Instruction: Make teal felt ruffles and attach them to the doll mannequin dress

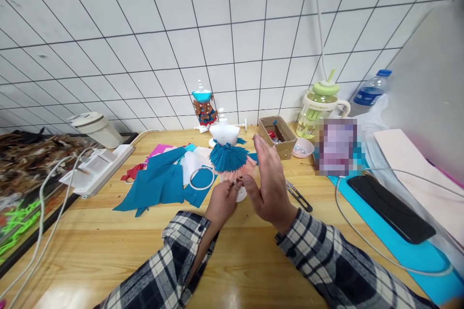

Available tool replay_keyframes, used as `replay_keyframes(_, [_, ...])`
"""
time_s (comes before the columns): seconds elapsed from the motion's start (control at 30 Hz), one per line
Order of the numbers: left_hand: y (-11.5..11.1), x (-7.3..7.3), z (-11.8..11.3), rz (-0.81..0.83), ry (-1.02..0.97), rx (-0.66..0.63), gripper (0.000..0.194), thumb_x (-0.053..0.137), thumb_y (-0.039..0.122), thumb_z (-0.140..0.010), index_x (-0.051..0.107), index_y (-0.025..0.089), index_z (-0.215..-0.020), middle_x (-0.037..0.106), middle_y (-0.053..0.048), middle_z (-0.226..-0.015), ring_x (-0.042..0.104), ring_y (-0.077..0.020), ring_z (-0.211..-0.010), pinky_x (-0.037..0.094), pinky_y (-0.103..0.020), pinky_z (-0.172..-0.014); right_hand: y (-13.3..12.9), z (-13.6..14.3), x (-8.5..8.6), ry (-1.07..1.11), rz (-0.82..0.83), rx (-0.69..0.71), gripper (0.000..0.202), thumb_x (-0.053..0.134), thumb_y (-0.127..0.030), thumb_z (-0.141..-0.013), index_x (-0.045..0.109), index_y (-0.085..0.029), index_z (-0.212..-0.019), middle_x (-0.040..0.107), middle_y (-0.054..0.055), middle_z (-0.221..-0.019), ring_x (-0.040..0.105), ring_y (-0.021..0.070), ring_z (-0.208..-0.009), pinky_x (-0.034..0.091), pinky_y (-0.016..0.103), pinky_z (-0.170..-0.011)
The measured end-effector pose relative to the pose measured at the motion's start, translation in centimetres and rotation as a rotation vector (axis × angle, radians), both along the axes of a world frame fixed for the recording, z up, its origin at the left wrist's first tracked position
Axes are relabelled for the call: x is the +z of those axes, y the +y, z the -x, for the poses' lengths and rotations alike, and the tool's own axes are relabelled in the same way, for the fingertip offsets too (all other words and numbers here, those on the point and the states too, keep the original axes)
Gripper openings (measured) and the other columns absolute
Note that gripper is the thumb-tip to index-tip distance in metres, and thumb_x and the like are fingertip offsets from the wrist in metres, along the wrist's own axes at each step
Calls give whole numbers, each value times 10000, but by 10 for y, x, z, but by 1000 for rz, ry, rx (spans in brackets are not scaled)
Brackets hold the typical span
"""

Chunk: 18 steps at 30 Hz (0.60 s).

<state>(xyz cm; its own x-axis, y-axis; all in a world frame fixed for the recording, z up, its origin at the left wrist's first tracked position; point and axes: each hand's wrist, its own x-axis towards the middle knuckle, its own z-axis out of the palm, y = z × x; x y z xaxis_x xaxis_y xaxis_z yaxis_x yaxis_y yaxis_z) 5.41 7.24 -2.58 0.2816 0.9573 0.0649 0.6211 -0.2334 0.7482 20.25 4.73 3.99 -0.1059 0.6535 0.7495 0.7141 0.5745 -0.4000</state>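
Note:
A small white dress form [224,133] stands upright in front of me, wearing a pleated teal paper skirt [228,157] over a pink ruffled layer [235,172]. My left hand [222,203] is closed at its lower part, just under the ruffles, above the round white base [241,194]. What exactly the fingertips pinch there is partly hidden. To the right of the skirt, my right hand [268,186] is held up with straight fingers and the thumb apart, nothing in it. Its thumb is close to the pink layer; I cannot tell if they touch.
Teal crepe paper [159,181] and a white ring [202,178] lie left. Behind stands another dressed form [203,108]. A cardboard box [286,142], pink bowl [303,147], utility knife [299,196], green-lidded cup [321,106] and black phone [389,207] are right. A power strip [97,171] sits left.

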Motion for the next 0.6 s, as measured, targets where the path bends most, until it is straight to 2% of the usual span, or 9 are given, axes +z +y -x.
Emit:
replay_keyframes(0.07, [4,-3,3,-70,-2,18,360,358,294,-937,675,165,-1048,706,-98,-1058,618,-218,-994,457,-321,-867,8,-7,-10,11,-15,-43,579,364,-340,-934,225,-178,-1472,297,146,-1517,294,285,-1387,267,533,-1091])
replay_keyframes(0.13, [9,-6,6,-130,64,20,338,366,219,-915,668,155,-1055,702,-111,-1055,598,-226,-1032,438,-334,-893,19,-19,-23,34,-1,-110,516,381,-327,-932,322,-186,-1425,381,144,-1466,344,273,-1353,295,502,-1073])
replay_keyframes(0.23, [19,-10,9,-122,167,6,309,385,157,-882,682,139,-965,713,-117,-902,623,-227,-917,444,-334,-831,36,-46,-44,94,22,-270,420,386,-303,-933,444,-191,-1334,481,136,-1373,424,259,-1269,322,479,-1038])
replay_keyframes(0.37, [35,-14,4,-81,172,14,301,391,205,-904,680,132,-863,710,-123,-879,636,-208,-844,433,-288,-706,47,-79,-63,23,119,-383,278,437,-269,-908,620,-187,-1100,617,104,-1113,518,254,-1068,372,441,-940])
replay_keyframes(0.47, [45,-15,-1,-57,168,-10,302,411,247,-911,669,130,-806,711,-115,-867,634,-189,-799,410,-265,-662,47,-85,-66,-142,235,-345,240,460,-215,-889,672,-172,-993,651,87,-950,535,233,-929,398,387,-856])
replay_keyframes(0.53, [48,-16,-2,-48,171,-20,300,430,272,-907,663,133,-781,706,-102,-821,627,-180,-761,397,-258,-640,45,-77,-66,-270,291,-286,277,456,-207,-897,671,-186,-1071,659,92,-1009,532,227,-941,402,369,-845])
replay_keyframes(0.6, [48,-17,-2,-43,181,-15,305,443,293,-902,658,133,-756,690,-93,-757,618,-180,-728,387,-262,-625,43,-65,-66,-382,331,-265,321,463,-257,-913,642,-230,-1178,628,103,-1171,522,242,-1002,405,375,-840])
